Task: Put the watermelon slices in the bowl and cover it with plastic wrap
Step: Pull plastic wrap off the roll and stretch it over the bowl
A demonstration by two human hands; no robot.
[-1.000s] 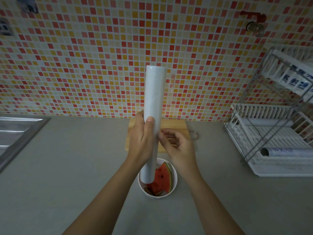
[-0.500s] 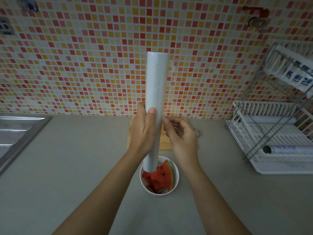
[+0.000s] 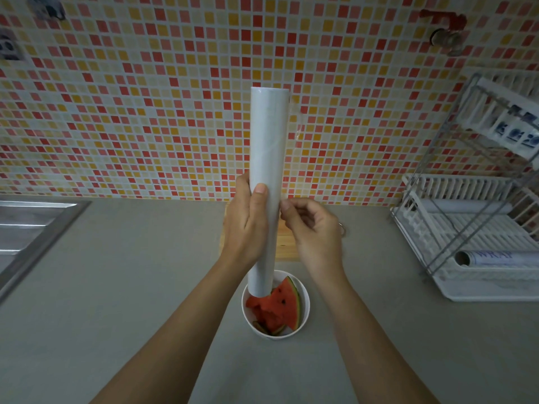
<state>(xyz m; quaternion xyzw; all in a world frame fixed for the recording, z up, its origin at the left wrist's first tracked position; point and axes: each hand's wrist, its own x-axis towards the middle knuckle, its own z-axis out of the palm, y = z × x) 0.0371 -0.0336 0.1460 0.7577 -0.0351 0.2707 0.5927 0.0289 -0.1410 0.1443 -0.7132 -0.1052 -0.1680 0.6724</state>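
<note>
Grey surface (image 3: 116,287), steel sink (image 3: 26,225) far left, wooden cutting board (image 3: 287,246) by mosaic tile wall (image 3: 145,112), white dish rack (image 3: 472,237) right holding a wrap roll (image 3: 495,258), tap (image 3: 446,36) above.

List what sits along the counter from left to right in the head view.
Sink → left hand gripping the upright plastic wrap roll → right hand → dish rack holding a second wrap roll.
</note>
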